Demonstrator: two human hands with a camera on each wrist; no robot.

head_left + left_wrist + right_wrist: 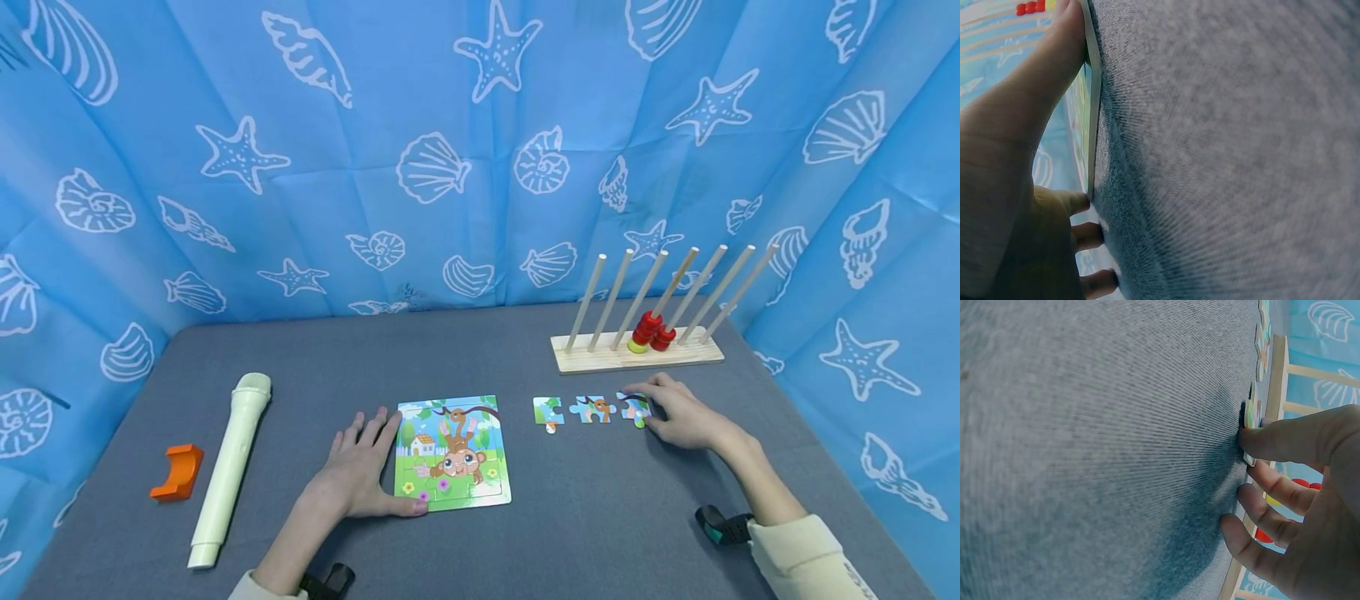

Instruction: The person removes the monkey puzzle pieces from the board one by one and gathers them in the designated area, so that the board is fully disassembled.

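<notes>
the left hand (pixel 352 475), fingers spread, touches the left and near edges of the puzzle (pixel 450 454) while the right hand (pixel 681 415) pinches the rightmost loose piece (pixel 636 407).

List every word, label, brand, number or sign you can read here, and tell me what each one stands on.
No readable text in any view.
Right sleeve: small dark marks, possibly lettering, too small and blurred to read.
Puzzle board and loose puzzle pieces: pictures only, no words that I can make out.
Curtain: shell and starfish drawings, no lettering seen.
</notes>
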